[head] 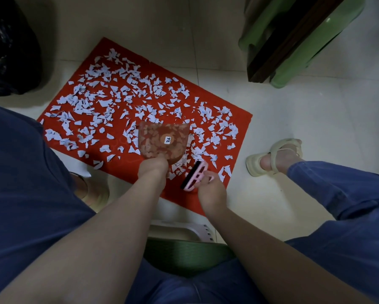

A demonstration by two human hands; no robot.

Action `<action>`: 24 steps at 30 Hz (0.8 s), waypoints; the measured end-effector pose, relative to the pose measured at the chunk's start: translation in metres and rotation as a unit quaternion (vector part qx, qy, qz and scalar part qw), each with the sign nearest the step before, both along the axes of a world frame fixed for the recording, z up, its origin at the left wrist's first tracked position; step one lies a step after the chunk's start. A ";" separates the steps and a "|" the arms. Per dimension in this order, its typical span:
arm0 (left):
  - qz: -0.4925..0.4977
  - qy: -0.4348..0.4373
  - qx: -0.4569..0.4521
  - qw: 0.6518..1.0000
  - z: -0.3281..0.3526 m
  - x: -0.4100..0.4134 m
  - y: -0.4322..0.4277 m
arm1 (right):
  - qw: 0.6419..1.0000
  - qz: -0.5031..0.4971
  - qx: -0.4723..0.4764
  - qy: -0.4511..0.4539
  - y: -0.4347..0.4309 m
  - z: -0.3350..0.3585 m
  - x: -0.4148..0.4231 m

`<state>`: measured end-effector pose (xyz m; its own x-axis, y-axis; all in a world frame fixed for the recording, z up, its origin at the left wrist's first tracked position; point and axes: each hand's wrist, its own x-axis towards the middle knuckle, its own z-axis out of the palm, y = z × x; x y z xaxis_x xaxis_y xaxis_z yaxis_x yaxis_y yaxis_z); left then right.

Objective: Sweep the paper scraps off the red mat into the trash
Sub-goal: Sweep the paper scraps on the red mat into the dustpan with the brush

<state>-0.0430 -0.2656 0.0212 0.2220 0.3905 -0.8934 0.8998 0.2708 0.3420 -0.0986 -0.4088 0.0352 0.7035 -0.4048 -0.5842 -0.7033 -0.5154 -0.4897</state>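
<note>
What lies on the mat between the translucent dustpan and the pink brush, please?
In the head view, a few paper scraps lie on the red mat between the dustpan and the brush.

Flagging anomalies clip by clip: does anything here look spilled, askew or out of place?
Torn paper scraps litter nearly the whole red mat, which lies askew to the floor tiles. One scrap overhangs its near-left edge. Nothing looks damaged.
</note>
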 end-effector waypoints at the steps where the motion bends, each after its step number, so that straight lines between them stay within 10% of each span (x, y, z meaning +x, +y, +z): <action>1: 0.000 0.001 -0.001 1.000 0.000 0.000 0.000 | 0.999 -0.025 -0.029 0.000 -0.003 -0.003 0.000; 19: -0.004 -0.007 -0.009 1.000 -0.009 0.000 -0.002 | 0.988 -0.096 -0.123 0.010 -0.037 0.001 0.011; 24: 0.012 -0.008 -0.001 1.000 -0.007 0.001 -0.003 | 0.988 -0.147 -0.024 0.041 -0.069 -0.006 0.017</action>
<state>-0.0417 -0.2686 0.0142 0.2268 0.3936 -0.8909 0.8871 0.2941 0.3557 -0.0811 -0.4781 0.0291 0.5022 -0.6125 -0.6105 -0.8625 -0.3040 -0.4045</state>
